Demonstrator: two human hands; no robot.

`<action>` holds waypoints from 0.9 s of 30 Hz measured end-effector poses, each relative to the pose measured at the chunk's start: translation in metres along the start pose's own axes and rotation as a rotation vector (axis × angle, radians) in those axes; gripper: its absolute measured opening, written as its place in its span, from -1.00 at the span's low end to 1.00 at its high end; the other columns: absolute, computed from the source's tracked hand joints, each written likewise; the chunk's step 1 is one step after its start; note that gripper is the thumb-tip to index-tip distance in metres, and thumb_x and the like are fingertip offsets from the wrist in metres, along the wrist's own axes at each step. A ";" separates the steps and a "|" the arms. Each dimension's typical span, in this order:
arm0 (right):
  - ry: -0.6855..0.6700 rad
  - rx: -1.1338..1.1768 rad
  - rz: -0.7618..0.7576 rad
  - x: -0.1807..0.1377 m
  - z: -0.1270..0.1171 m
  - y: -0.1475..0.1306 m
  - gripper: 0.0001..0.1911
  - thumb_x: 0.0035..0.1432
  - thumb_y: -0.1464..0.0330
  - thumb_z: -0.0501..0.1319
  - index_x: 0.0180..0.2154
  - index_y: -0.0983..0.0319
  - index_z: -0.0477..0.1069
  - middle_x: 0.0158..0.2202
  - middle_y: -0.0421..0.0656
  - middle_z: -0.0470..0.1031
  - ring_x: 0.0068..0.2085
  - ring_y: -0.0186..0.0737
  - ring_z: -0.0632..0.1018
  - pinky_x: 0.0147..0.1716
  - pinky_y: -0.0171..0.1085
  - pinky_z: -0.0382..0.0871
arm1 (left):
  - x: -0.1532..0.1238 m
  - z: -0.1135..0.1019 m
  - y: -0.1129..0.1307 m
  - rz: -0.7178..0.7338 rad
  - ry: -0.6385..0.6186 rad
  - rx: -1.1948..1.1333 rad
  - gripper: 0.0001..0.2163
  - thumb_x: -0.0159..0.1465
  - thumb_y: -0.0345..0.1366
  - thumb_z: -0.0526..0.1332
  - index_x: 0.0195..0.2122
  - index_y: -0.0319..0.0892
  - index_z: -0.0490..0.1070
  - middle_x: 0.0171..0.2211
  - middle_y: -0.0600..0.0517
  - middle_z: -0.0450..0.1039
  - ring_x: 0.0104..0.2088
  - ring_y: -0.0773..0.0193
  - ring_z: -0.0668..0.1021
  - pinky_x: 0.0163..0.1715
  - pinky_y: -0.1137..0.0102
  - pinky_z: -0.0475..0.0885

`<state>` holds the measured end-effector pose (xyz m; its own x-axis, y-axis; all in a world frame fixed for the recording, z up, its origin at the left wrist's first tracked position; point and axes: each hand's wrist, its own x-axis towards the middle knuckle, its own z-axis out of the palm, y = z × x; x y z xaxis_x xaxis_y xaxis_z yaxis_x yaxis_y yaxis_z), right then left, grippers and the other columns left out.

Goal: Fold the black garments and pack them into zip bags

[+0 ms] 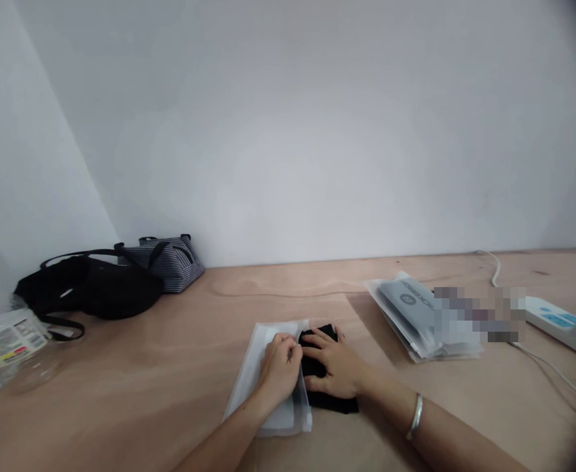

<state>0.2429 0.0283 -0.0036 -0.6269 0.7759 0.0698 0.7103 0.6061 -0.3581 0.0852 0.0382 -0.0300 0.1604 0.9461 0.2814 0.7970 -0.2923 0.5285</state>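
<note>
The left hand (281, 370) has its fingers curled, gripping the right long edge of a flat, rectangular, translucent frosted plastic zip pouch (282, 415); what else may be between its fingertips cannot be told. The right hand (334, 367) is open, palm down with fingers spread, on a folded black fabric piece (332, 400) right beside the pouch. A silver metal bracelet (416, 416) circles the right wrist. The pouch lies on the pale brown wooden worktop (160, 387), well forward of its back edge, a small slider (309, 421) at the pouch's near right corner. To the right, nearer the back edge, sits a stack of frosted plastic pouches with grey contents (406, 314), the top one showing dark lettering and a round emblem; a pixelated patch hides part of its right end. Beyond it are a long white plastic power strip (556, 319) and a white cable (497, 272) reaching the back edge. Toward the worktop's back left corner, a black fabric bag with straps (101, 288) lies against a black-and-white striped fabric bag (177, 265); in front of them, farther left, is a clear plastic container with a printed label (10, 344).
</note>
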 end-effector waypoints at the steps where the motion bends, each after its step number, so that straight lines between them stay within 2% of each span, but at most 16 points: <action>1: 0.027 -0.008 0.047 0.002 0.004 -0.004 -0.42 0.02 0.08 0.10 0.10 0.03 0.12 0.15 -0.09 0.14 0.20 0.09 -0.01 0.02 0.29 -0.35 | -0.001 -0.001 0.001 0.020 -0.001 -0.004 -0.77 0.23 -0.38 -0.05 -0.47 -0.18 0.36 -0.19 -0.07 0.36 -0.15 0.18 0.41 -0.17 0.33 0.29; 4: 0.099 0.067 0.170 0.006 0.012 -0.018 -0.51 0.09 0.28 0.02 0.10 0.11 0.15 0.15 -0.07 0.14 0.19 0.06 -0.01 0.04 0.24 -0.24 | -0.003 -0.011 0.005 0.125 -0.037 -0.009 -0.78 0.23 -0.39 -0.05 -0.46 -0.19 0.34 -0.20 -0.07 0.35 -0.16 0.19 0.40 -0.17 0.31 0.30; 7: 0.129 0.214 0.131 -0.004 0.008 -0.029 -0.55 0.09 0.39 -0.03 0.05 0.23 0.21 0.10 -0.03 0.19 0.12 -0.11 0.18 0.06 -0.09 0.03 | -0.004 -0.029 0.008 0.311 -0.126 -0.008 -0.82 0.24 -0.40 -0.03 -0.40 -0.16 0.34 -0.17 0.00 0.35 -0.15 0.24 0.38 -0.14 0.33 0.29; 9: 0.147 0.214 0.093 -0.018 0.000 -0.033 -0.60 0.11 0.31 0.01 0.00 0.22 0.28 0.00 -0.04 0.29 -0.01 -0.15 0.33 -0.04 -0.19 0.17 | -0.003 -0.039 0.011 0.516 -0.187 0.058 -0.85 0.24 -0.41 -0.01 -0.33 -0.14 0.34 -0.13 0.04 0.34 -0.11 0.23 0.35 -0.09 0.30 0.25; 11: 0.184 0.099 0.101 -0.033 -0.009 -0.033 -0.57 0.05 0.10 0.06 -0.09 0.17 0.35 -0.09 -0.04 0.34 -0.10 -0.07 0.37 -0.11 -0.11 0.20 | -0.001 -0.045 0.013 0.690 -0.205 0.170 -0.86 0.23 -0.43 0.01 -0.29 -0.14 0.34 -0.12 0.04 0.35 -0.08 0.19 0.32 -0.05 0.23 0.21; 12: 0.205 0.024 0.097 -0.040 -0.012 -0.031 -0.50 -0.02 0.00 0.09 -0.13 0.15 0.38 -0.12 -0.04 0.34 -0.12 -0.02 0.36 -0.12 -0.05 0.19 | 0.000 -0.047 0.015 0.732 -0.197 0.221 -0.87 0.23 -0.43 0.03 -0.28 -0.14 0.34 -0.12 0.03 0.36 -0.08 0.17 0.32 -0.05 0.20 0.20; 15: 0.214 -0.124 -0.025 -0.050 -0.015 -0.019 -0.31 -0.22 -0.14 0.14 -0.11 0.13 0.37 -0.06 -0.01 0.29 -0.06 0.07 0.29 -0.08 0.06 0.09 | -0.005 -0.050 0.015 0.714 -0.161 0.254 -0.91 0.23 -0.35 0.09 -0.26 -0.14 0.35 -0.16 0.02 0.38 -0.12 0.17 0.36 -0.07 0.20 0.23; 17: 0.166 -0.158 -0.160 -0.051 -0.013 -0.007 -0.21 -0.22 -0.14 0.15 0.02 0.13 0.26 0.04 0.03 0.20 0.04 0.10 0.21 0.00 0.08 0.00 | -0.014 -0.052 0.010 0.701 -0.163 0.219 -0.89 0.24 -0.30 0.10 -0.25 -0.12 0.38 -0.12 0.02 0.38 -0.09 0.18 0.37 -0.05 0.22 0.24; 19: 0.116 -0.194 -0.257 -0.048 -0.010 0.004 -0.14 -0.16 -0.13 0.12 0.12 0.17 0.11 0.16 0.08 0.05 0.15 0.13 0.06 0.06 0.11 -0.12 | -0.026 -0.053 0.002 0.698 -0.181 0.202 -0.82 0.26 -0.22 0.07 -0.16 -0.08 0.38 -0.01 0.01 0.31 0.01 0.13 0.32 -0.01 0.21 0.23; 21: 0.077 -0.223 -0.302 -0.044 -0.008 0.011 -0.13 -0.09 -0.11 0.08 0.17 0.20 0.00 0.22 0.11 -0.12 0.21 0.14 -0.10 0.08 0.14 -0.22 | -0.037 -0.055 -0.007 0.683 -0.224 0.221 -0.68 0.28 -0.15 0.02 0.05 -0.06 0.24 0.13 -0.02 0.17 0.11 0.07 0.21 0.03 0.16 0.20; 23: 0.047 -0.233 -0.316 -0.039 -0.007 0.015 -0.15 -0.05 -0.10 0.05 0.18 0.21 -0.03 0.25 0.11 -0.23 0.22 0.13 -0.18 0.09 0.15 -0.25 | -0.044 -0.056 -0.012 0.667 -0.296 0.242 -0.55 0.30 -0.13 -0.04 0.19 -0.09 -0.02 0.19 -0.04 0.03 0.17 0.06 0.11 0.07 0.12 0.14; 25: 0.034 -0.243 -0.327 -0.032 -0.005 0.016 -0.19 0.00 -0.08 0.02 0.17 0.24 0.00 0.25 0.09 -0.26 0.22 0.10 -0.20 0.10 0.14 -0.29 | -0.046 -0.056 -0.014 0.674 -0.359 0.239 -0.50 0.31 -0.11 -0.06 0.22 -0.12 -0.15 0.21 -0.04 -0.03 0.19 0.08 0.06 0.10 0.09 0.07; 27: 0.033 -0.264 -0.320 -0.025 -0.001 0.016 -0.27 0.06 -0.06 -0.02 0.14 0.27 0.09 0.25 0.06 -0.24 0.23 0.08 -0.20 0.12 0.13 -0.32 | -0.044 -0.056 -0.013 0.699 -0.381 0.224 -0.48 0.30 -0.09 -0.05 0.22 -0.13 -0.17 0.21 -0.03 -0.04 0.19 0.10 0.06 0.12 0.08 0.02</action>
<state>0.2706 0.0192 -0.0101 -0.8221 0.5434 0.1701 0.5412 0.8385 -0.0629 0.0353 -0.0074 -0.0047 0.8163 0.5509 0.1736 0.5311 -0.8341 0.1492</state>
